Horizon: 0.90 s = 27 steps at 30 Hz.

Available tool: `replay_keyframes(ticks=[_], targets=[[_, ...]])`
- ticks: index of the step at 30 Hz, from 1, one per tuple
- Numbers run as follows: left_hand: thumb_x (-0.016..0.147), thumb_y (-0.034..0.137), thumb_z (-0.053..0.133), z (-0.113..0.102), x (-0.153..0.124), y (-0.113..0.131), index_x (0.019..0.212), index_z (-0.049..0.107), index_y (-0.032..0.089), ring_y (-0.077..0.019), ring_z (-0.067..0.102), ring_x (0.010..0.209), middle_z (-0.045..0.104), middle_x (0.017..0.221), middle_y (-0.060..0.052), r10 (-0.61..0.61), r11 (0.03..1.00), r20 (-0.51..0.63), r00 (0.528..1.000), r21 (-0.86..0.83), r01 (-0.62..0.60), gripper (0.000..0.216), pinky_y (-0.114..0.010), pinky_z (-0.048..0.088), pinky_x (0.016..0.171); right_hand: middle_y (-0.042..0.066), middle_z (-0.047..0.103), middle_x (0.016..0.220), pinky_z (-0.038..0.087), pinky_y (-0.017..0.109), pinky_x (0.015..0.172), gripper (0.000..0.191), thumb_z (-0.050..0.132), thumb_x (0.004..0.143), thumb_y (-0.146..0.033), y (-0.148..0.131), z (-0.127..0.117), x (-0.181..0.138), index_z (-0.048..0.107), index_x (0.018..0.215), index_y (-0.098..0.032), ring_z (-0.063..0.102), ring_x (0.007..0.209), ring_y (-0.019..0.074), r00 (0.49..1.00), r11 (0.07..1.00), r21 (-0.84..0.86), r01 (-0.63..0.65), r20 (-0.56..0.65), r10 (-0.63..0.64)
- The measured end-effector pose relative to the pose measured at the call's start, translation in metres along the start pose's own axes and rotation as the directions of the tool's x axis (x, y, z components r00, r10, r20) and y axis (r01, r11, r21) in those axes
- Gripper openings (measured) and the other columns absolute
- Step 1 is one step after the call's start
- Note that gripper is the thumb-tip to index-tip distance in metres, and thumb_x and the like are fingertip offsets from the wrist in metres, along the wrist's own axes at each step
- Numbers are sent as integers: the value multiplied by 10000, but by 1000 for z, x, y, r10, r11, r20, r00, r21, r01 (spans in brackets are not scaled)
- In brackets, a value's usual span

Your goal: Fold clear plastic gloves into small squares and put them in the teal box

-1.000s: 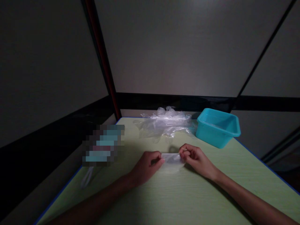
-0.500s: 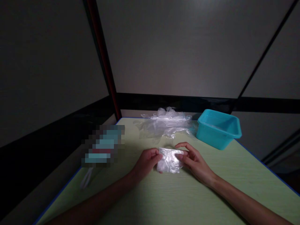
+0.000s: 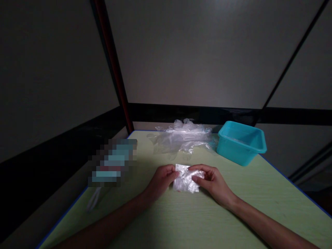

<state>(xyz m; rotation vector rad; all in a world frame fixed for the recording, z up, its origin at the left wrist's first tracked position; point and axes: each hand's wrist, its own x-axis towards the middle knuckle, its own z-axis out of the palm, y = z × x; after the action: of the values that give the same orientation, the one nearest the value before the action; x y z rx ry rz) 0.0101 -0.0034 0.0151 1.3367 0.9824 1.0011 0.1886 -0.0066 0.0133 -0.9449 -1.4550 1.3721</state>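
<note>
A folded clear plastic glove (image 3: pixel 187 185), thin, crinkled and shiny, is held up between my hands just above the table. My left hand (image 3: pixel 163 178) pinches its left edge between thumb and fingers. On the right side, my right hand (image 3: pixel 214 183) is closed on the film, with thumb and index finger pinching a bunched part of it. The glove's back side and the lower fingers of both hands are mostly hidden.
Beyond my hands lies a loose pile of clear plastic gloves (image 3: pixel 184 136). A turquoise plastic basin (image 3: pixel 233 150) stands at the back right of the pale green table (image 3: pixel 181 224). At left is a pixelated item (image 3: pixel 114 164) with a white strap (image 3: pixel 93 199). Walls rise behind.
The fingers of my right hand, raised and spread before, have come down and inward onto the plastic, folding or bunching its right side. My left hand stays nearly in place.
</note>
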Motion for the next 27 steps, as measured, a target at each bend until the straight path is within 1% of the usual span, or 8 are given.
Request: replay_keyframes(ticks=[5,11,14,17,19,21,24,27], targets=[[655,370,596,2,-3,5,623,526,128,-108,492,523,546,564,5,-21,999,-6,1000,-27,21,254,-199,357,503,-28,532,587,288,199,443,319,697,621,-287,2,0,0,634,908,-163,390,474,65,999,999,42,-32,-7,32],[646,371,595,1,-1,3,610,514,135,-110,489,523,537,553,8,-13,1000,-16,1000,-13,12,253,-201,353,506,-9,596,696,351,208,493,387,703,619,-276,5,0,0,626,987,-185,461,533,82,1000,994,101,-28,2,28],[650,365,589,1,-1,4,584,493,138,-99,469,507,514,532,20,-6,1000,-19,1000,-4,6,255,-194,338,494,-1,614,735,364,209,504,400,698,628,-265,3,1,-1,620,1012,-186,471,546,83,1000,994,105,-19,9,18],[664,365,573,1,-2,4,581,479,142,-92,453,487,504,519,26,-2,1000,-14,1000,1,2,256,-193,330,482,15,628,827,379,212,527,404,685,647,-253,0,1,-1,610,1041,-199,485,583,89,1000,995,98,3,30,-6],[663,369,569,1,-2,3,577,470,145,-90,446,471,496,506,30,2,1000,-12,1000,5,-2,260,-193,323,472,20,625,877,373,206,512,401,680,652,-250,-1,1,-1,611,1045,-207,478,582,86,999,997,68,20,32,-22],[661,369,571,0,0,2,584,461,147,-93,459,477,500,511,29,7,1000,-15,1000,10,-7,258,-192,324,475,18,624,874,351,196,475,402,682,647,-250,-1,1,-1,615,1041,-204,455,547,76,999,999,35,23,22,-24],[663,355,580,-1,1,1,685,464,154,-110,516,533,554,582,18,37,999,-27,999,-3,-37,233,-196,357,509,15,629,827,350,197,469,414,687,639,-257,-1,1,0,615,1042,-198,454,532,77,1000,999,36,6,18,-7],[673,318,592,-1,0,2,909,430,181,-128,561,595,584,647,28,82,995,-68,994,-56,-86,317,-212,396,557,19,638,854,392,217,529,408,693,631,-257,0,1,1,620,1029,-204,499,596,101,1000,998,57,9,14,-10]])
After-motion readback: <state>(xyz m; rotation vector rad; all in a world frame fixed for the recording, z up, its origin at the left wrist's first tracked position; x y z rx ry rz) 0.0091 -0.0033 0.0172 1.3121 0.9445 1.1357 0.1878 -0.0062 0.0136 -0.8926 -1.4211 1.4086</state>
